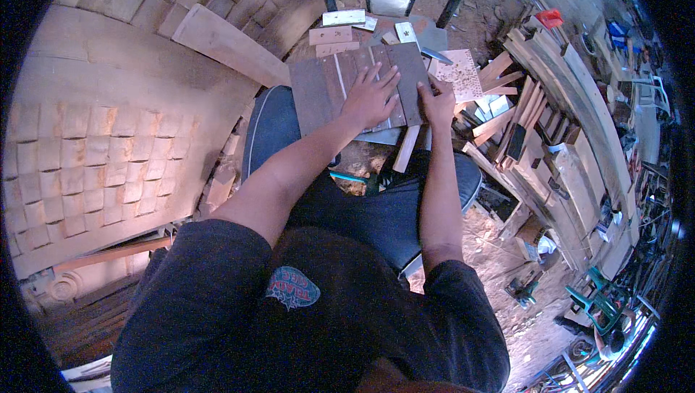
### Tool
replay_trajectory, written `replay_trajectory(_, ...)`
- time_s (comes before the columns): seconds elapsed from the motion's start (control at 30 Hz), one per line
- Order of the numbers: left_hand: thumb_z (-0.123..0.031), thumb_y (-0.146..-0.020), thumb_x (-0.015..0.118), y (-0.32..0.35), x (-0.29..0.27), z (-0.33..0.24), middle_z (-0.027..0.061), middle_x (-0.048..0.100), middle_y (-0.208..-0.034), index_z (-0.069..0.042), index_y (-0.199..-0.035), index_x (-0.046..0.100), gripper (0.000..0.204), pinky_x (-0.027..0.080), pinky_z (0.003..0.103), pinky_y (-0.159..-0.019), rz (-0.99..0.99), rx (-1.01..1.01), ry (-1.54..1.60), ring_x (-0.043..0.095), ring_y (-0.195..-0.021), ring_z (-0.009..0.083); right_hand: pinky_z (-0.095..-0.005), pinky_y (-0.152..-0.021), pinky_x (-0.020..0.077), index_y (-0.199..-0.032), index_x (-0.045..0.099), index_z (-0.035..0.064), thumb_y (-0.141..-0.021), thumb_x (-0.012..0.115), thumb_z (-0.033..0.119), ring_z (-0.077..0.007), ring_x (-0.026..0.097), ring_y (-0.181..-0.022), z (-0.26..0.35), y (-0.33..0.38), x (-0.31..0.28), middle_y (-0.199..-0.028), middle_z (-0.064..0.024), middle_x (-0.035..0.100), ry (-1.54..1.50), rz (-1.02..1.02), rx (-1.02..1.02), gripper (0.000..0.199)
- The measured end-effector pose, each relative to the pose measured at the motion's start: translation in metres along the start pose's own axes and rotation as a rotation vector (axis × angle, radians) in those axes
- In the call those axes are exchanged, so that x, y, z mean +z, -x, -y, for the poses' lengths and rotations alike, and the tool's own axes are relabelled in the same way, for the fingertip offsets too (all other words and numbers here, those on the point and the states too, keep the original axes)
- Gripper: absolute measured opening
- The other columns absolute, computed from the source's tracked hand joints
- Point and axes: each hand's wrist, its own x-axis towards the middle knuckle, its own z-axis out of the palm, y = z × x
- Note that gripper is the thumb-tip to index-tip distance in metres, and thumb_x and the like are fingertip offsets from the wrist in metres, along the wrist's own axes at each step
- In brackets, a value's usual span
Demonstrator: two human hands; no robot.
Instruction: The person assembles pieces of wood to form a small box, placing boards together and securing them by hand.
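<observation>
A dark brown panel of wooden slats (311, 89) lies over my lap and a low work surface, with lighter strips between some slats. My left hand (373, 94) rests flat on it, fingers spread. At the panel's right edge, my right hand (437, 100) grips the border, thumb on top; its other fingers are partly hidden. Just beyond that hand are a blade-like metal tool (436, 55) and a pale board dotted with holes or specks (457, 73). Small wooden blocks (331, 36) and a white piece (344, 18) sit past the far edge. A narrow wooden strip (407, 149) juts out below the panel.
On the left stands a large woven-patterned wooden panel (94, 150), with a plank (228, 44) leaning by it. Long boards (572, 89) and offcuts (517, 121) are piled to the right. A green plastic chair (599, 297) is at the lower right.
</observation>
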Motion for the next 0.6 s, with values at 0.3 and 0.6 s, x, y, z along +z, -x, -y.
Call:
replay_trajectory(0.3, -0.035, -0.096, 0.046, 0.001, 0.0, 0.0, 0.0084, 0.038, -0.152, -0.008, -0.141, 0.047, 0.053, 0.023, 0.053, -0.115, 0.025, -0.017, 0.022, 0.031, -0.141, 0.0356, -0.0394, -0.081, 0.051, -0.112, 0.07, 0.0036, -0.074, 0.077, 0.019, -0.0329, 0.065, -0.086, 0.003, -0.002, 0.001, -0.09, -0.0198, 0.064, -0.032, 0.01, -0.004, 0.041)
replay_trajectory(0.6, -0.058, -0.09, 0.048, -0.001, -0.014, -0.004, 0.0094, 0.033, -0.155, -0.014, -0.145, 0.043, 0.071, 0.018, 0.056, -0.116, 0.088, 0.02, -0.001, 0.026, -0.143, 0.0382, -0.0375, -0.076, 0.0516, -0.107, 0.071, 0.0023, -0.075, 0.076, 0.015, -0.0302, 0.065, -0.081, 0.005, -0.002, 0.003, -0.086, -0.0169, 0.064, -0.096, -0.057, 0.026, 0.035)
